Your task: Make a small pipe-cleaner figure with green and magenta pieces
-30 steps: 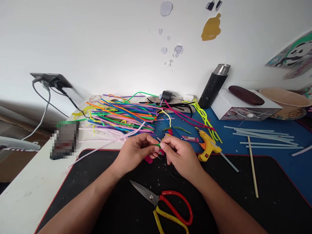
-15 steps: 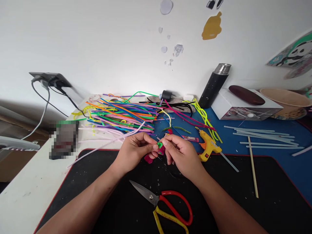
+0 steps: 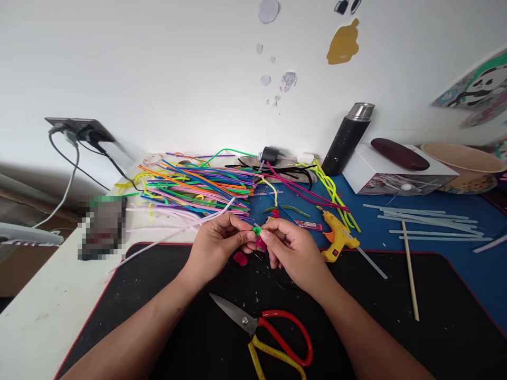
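Observation:
A small bright green piece, perhaps bent pipe cleaner, sits pinched between my two hands above the black mat. My left hand grips its left side with thumb and forefinger. On the other side, the thumb and forefinger of my right hand close on it. Just under the green piece shows a magenta piece, partly hidden by my fingers; I cannot tell whether it is joined on. Another magenta piece lies below my left fingers. Scissors with red and yellow handles lie nearer me.
Many coloured pipe cleaners are heaped behind my hands. To the right are a yellow glue gun, glue sticks and a wooden stick. A black thermos stands beside a white box at the wall.
The fingers have shifted slightly around the green piece, which has tilted a little. More of the loose magenta piece below my left hand shows.

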Demonstrator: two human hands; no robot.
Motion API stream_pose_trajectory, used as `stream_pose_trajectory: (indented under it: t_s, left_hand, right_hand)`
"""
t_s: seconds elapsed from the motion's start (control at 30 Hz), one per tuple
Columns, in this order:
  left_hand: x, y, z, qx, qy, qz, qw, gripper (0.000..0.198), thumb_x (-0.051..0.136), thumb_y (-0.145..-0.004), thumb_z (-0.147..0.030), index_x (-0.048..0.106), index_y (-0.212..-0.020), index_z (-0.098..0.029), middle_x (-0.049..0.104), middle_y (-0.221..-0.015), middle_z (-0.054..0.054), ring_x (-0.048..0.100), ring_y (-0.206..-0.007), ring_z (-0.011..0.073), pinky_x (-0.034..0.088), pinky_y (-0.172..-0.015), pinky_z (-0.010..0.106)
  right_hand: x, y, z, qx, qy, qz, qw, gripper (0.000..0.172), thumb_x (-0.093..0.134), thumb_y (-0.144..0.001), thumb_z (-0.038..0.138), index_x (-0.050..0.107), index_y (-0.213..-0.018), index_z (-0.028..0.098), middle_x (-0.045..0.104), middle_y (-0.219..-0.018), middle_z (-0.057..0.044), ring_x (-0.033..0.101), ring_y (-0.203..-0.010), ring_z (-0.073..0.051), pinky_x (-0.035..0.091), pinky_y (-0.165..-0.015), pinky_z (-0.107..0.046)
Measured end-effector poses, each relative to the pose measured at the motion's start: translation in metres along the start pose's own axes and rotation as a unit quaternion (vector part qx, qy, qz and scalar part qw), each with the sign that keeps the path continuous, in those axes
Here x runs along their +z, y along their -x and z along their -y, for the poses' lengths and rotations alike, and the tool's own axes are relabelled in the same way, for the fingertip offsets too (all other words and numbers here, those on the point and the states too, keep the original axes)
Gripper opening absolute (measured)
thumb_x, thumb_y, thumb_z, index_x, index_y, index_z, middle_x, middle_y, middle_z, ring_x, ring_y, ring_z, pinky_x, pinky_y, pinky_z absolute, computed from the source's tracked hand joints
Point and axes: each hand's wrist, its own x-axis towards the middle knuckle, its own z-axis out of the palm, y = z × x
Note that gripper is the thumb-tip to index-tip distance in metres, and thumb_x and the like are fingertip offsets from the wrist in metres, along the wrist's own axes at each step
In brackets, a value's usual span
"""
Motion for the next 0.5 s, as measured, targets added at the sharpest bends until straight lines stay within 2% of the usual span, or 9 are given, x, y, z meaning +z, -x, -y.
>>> stream_pose_trajectory:
  t_s: [0.23,0.37,0.5]
  left_hand:
    - [-0.0003,-0.0016,0.0003,-0.016,0.006,0.042,0.999,0.041,0.098,-0.072,-0.044,0.069,-0.083,-0.016,0.077,-0.069,0.000,0.075,-0.062,0.0145,0.063,-0.059,0.023]
    - [-0.0053,-0.0048,-0.0005,-0.021,0.017,0.069,0.997,0.039,0.093,-0.078,-0.045,0.071,-0.089,-0.016,0.078,-0.074,0.001,0.076,-0.064,0.0153,0.063,-0.061,0.024]
    - [-0.0077,-0.0049,-0.0018,-0.025,-0.010,0.074,0.997,0.039,0.094,-0.078,-0.044,0.073,-0.097,-0.016,0.078,-0.081,0.001,0.076,-0.068,0.0154,0.065,-0.067,0.026]
  right_hand:
    - [0.0007,0.0012,-0.0008,0.000,0.031,-0.009,0.999,0.017,0.060,-0.100,0.037,0.065,-0.094,0.022,0.058,-0.055,0.007,0.057,-0.045,-0.012,0.042,-0.048,-0.024]
    - [0.0013,0.0013,-0.0015,0.002,0.035,-0.013,0.999,0.016,0.060,-0.100,0.037,0.065,-0.095,0.022,0.059,-0.056,0.007,0.058,-0.045,-0.013,0.043,-0.048,-0.023]
    - [0.0015,0.0013,-0.0005,0.005,0.031,-0.020,0.999,0.017,0.060,-0.099,0.037,0.064,-0.095,0.022,0.058,-0.056,0.007,0.058,-0.045,-0.013,0.042,-0.048,-0.023]
